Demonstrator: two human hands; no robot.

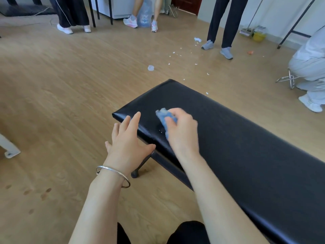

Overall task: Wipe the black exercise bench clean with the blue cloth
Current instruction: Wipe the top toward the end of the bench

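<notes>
Wooden flooring (pixel 61 88) covers the room, and the black exercise bench (pixel 237 138) stands on it, running from the lower right toward the middle of the view. One dark bench leg (pixel 139 168) shows under its near long edge.

The blue cloth (pixel 162 115) lies bunched on the bench top, close to the short end edge and nearer the near long edge than the far one. The right hand (pixel 182 131) grips it, fingers curled over the bundle and thumb pressed against its side. This hand and the cloth are blurred. A few pale specks (pixel 161 130) sit on the bench top just beside the cloth, on the near side.

The left hand (pixel 126 138) is at the near corner of the end, fingers straight and spread apart, holding nothing. Its fingertips overlap the near long edge and the thumb lies by the side of the padding; whether it touches cannot be told. A silver bangle (pixel 112 173) circles the left wrist.

Beyond the bench's end, white scraps (pixel 182 55) and a small clear cup (pixel 150 68) lie scattered on the floor. Three people stand at the far side, shown only from the legs down, one with a pale plastic bag (pixel 144 14) between the feet. A person in light clothing (pixel 309 67) sits at the right on a folding metal stool (pixel 289 80).
</notes>
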